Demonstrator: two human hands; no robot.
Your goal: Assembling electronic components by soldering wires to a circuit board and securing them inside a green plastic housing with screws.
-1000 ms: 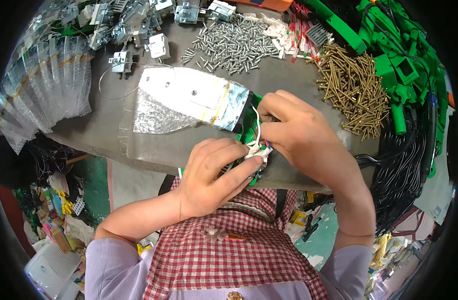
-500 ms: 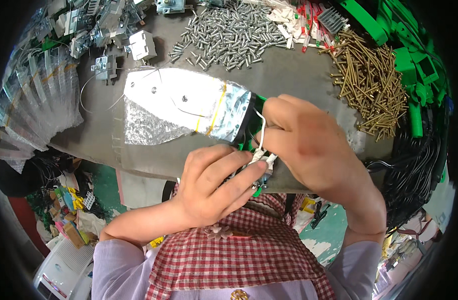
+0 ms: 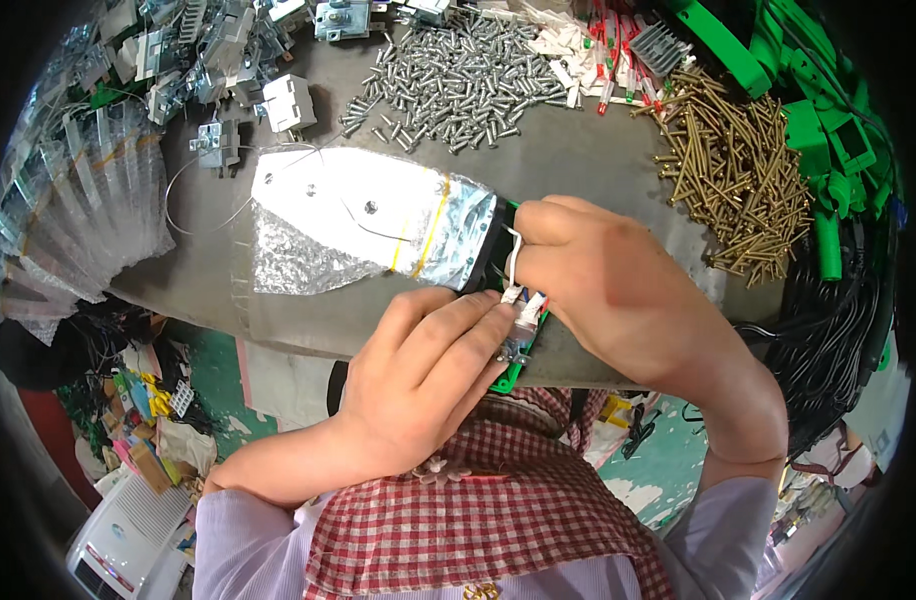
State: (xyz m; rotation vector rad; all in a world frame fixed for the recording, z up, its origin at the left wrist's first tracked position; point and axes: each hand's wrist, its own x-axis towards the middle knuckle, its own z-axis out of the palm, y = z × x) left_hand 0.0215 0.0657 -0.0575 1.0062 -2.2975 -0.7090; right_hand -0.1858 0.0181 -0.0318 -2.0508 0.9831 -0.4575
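Note:
Beside the table's near edge lies a green plastic housing (image 3: 506, 382), partly covered by my hands. Its far end meets a black collar (image 3: 491, 252) on a shiny metal plate (image 3: 328, 195) in bubble wrap. My left hand (image 3: 413, 360) is closed over the housing, fingertips pressing beside a white sleeve (image 3: 531, 308) on the wiring; the thumb is hidden. My right hand (image 3: 628, 275) is curled over the housing's far end, next to a white wire (image 3: 516, 258); what its fingertips pinch is hidden. Small metal fittings (image 3: 516, 352) show inside the housing.
Silver screws (image 3: 458, 80) are heaped at the back, long brass-coloured screws (image 3: 733, 175) at the right. Green plastic parts (image 3: 823, 140) and black cables (image 3: 813, 350) lie farther right. Metal-and-white blocks (image 3: 218, 60) stand back left, near bubble-wrap bags (image 3: 98, 200).
My left hand has shifted slightly left and its fingers have drawn together, showing more of the green housing and fittings. The white wire now sits lower and closer to the collar.

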